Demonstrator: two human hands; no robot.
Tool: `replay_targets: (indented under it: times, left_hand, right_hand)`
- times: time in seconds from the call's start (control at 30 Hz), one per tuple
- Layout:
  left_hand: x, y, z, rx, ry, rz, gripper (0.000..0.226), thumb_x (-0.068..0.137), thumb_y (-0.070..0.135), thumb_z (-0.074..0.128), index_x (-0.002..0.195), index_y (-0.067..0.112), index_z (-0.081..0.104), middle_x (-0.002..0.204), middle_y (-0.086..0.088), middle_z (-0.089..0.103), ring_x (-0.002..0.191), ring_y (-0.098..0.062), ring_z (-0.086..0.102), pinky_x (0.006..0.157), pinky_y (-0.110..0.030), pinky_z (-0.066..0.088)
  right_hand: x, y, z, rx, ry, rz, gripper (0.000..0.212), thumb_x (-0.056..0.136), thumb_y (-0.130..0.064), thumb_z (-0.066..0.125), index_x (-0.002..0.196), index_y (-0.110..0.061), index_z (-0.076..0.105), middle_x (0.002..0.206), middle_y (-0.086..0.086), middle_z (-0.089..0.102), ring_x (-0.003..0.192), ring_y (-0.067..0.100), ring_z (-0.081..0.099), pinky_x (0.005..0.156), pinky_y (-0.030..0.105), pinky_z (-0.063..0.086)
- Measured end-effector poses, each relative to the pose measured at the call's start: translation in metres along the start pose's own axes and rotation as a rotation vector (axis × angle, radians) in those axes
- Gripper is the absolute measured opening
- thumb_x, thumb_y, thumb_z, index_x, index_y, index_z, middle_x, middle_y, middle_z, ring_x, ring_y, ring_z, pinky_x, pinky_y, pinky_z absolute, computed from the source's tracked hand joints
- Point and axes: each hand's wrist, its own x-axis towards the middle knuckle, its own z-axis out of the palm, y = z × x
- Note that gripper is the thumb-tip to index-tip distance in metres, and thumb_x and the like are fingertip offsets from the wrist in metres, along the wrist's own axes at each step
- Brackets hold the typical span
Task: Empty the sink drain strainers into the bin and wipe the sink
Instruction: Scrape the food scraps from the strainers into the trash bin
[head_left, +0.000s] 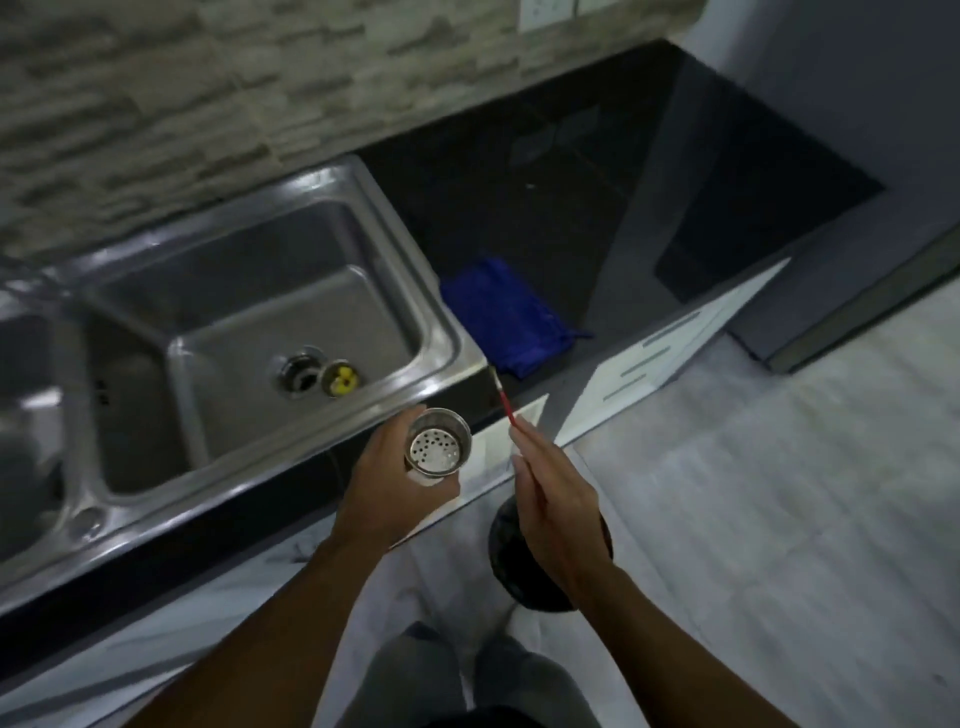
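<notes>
A: Beginning at the left hand (395, 467). Holding what?

B: Gripping a round perforated stainless-steel strainer cup (439, 441), with fingers curled round its wall and the holes turned toward the camera. Held in the air over the front edge of the glossy black counter (545, 197), outside the basin.

A: And at the right hand (556, 499)?

B: Pinching a thin red-handled brush (503, 397) by the lower end, with the dark tip pointing up and away. Apart from the cup, not touching. Directly below, on the pale tiled floor (779, 467), a round black bin (504, 540), partly hidden by the hand.

A: Further out?

B: Inside the right basin of the double stainless-steel sink (441, 332), an open round drain hole (300, 375), and just beside it a second small metal strainer (340, 378) with something yellow inside. To the right of the sink, on the counter, a crumpled blue cloth (511, 312); touching the rim or only very near, cannot tell.
</notes>
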Motion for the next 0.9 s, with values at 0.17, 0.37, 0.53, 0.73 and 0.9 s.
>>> replay_targets:
  times: [0.17, 0.37, 0.53, 0.73, 0.9]
  left_hand:
    - [0.007, -0.019, -0.071, -0.076, 0.176, -0.007, 0.078, 0.059, 0.029, 0.086, 0.127, 0.043, 0.05, 0.115, 0.025, 0.062, 0.107, 0.006, 0.059, 0.089, -0.026, 0.053]
    - [0.037, -0.071, -0.133, -0.079, 0.305, -0.059, 0.08, 0.056, 0.041, 0.082, 0.124, 0.055, 0.042, 0.12, 0.026, 0.052, 0.112, 0.008, 0.053, 0.091, -0.014, 0.044]
    - [0.064, -0.125, -0.165, -0.055, 0.255, -0.164, 0.091, 0.054, 0.042, 0.078, 0.138, 0.039, 0.042, 0.123, 0.023, 0.041, 0.111, 0.004, 0.049, 0.092, -0.012, 0.038]
    - [0.097, -0.178, -0.183, 0.08, 0.084, -0.263, 0.072, 0.06, 0.032, 0.085, 0.124, 0.033, 0.053, 0.124, 0.008, 0.058, 0.111, -0.014, 0.058, 0.091, -0.03, 0.05]
    - [0.119, -0.211, -0.181, 0.168, -0.006, -0.384, 0.072, 0.07, 0.021, 0.085, 0.133, 0.016, 0.052, 0.132, -0.01, 0.057, 0.121, -0.03, 0.055, 0.1, -0.04, 0.046]
  right_hand:
    - [0.066, -0.036, 0.05, 0.119, 0.019, -0.251, 0.036, 0.099, -0.001, 0.056, 0.134, 0.003, 0.058, 0.143, 0.012, 0.056, 0.134, 0.016, 0.053, 0.111, 0.03, 0.044]
    - [0.121, -0.071, 0.131, 0.153, -0.169, -0.294, 0.035, 0.101, -0.007, 0.055, 0.135, -0.001, 0.058, 0.143, 0.012, 0.055, 0.133, 0.013, 0.053, 0.109, 0.037, 0.047]
    - [0.15, -0.082, 0.193, 0.063, -0.321, -0.236, 0.038, 0.103, -0.013, 0.049, 0.14, -0.005, 0.054, 0.145, 0.009, 0.054, 0.132, 0.007, 0.051, 0.112, 0.032, 0.044]
    - [0.163, -0.066, 0.231, -0.129, -0.531, -0.149, 0.05, 0.106, -0.024, 0.034, 0.155, -0.015, 0.032, 0.162, 0.001, 0.031, 0.145, 0.018, 0.038, 0.12, 0.036, 0.033]
    - [0.162, -0.057, 0.239, -0.227, -0.601, -0.113, 0.054, 0.104, -0.022, 0.036, 0.157, -0.017, 0.025, 0.165, -0.001, 0.022, 0.132, 0.033, 0.051, 0.108, 0.047, 0.045]
